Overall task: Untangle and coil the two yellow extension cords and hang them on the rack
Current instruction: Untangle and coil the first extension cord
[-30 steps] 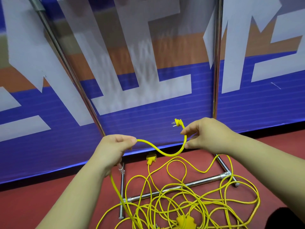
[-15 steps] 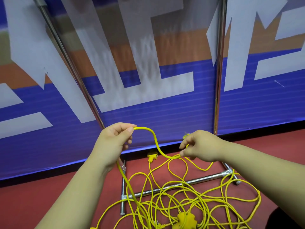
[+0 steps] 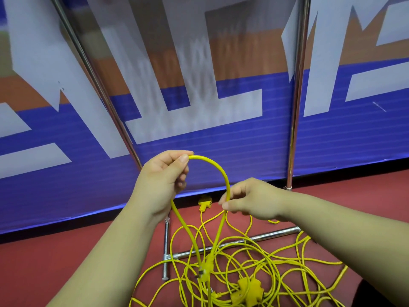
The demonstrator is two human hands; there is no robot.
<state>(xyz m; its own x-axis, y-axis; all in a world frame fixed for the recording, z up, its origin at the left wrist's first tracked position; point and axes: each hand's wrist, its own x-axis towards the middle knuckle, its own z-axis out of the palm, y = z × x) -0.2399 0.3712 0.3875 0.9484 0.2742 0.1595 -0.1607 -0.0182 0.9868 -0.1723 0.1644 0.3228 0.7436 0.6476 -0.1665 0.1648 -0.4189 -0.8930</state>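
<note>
A tangle of yellow extension cord [image 3: 254, 262] lies on the red floor over the rack's base bars [image 3: 239, 241]. My left hand [image 3: 161, 185] pinches the top of an arched loop of yellow cord [image 3: 212, 167] between thumb and fingers. My right hand [image 3: 252, 199] pinches the same loop lower on its right side. Two strands drop from my hands to the pile, and a yellow plug [image 3: 204, 270] hangs on one of them. A yellow multi-outlet socket [image 3: 247, 289] lies in the pile. Another yellow plug [image 3: 204, 203] lies near the wall.
The chrome rack has a slanted upright [image 3: 97, 85] on the left and a straight upright [image 3: 297, 96] on the right. A blue, orange and white banner wall [image 3: 221, 134] stands close behind it. Red floor [image 3: 55, 262] spreads to the left of the pile.
The plug end has left my right hand and now hangs down by the pile. My left hand has risen and the cord between my hands has turned from a sag into an upward arch.
</note>
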